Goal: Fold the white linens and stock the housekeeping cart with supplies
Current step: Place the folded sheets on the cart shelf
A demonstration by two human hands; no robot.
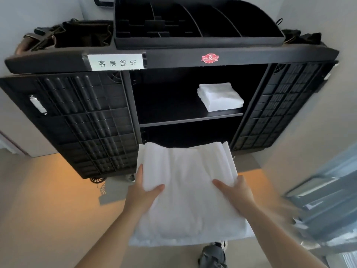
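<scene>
A large folded white linen [185,190] is held flat in front of the black housekeeping cart [173,59], its far edge at the opening of the lower compartment. My left hand [143,192] grips its left edge, thumb on top and fingers underneath. On the right edge my right hand [235,192] grips the same way. A smaller folded white towel [220,96] lies on the right part of the cart's middle shelf [173,118].
Both cart doors, left [77,117] and right [280,105], stand swung open. A black divided organizer tray [193,22] sits on top, with dark bags at each end. A white label [116,62] is taped on the front. Blurred blue-grey items lie at right; my shoe [212,254] is below.
</scene>
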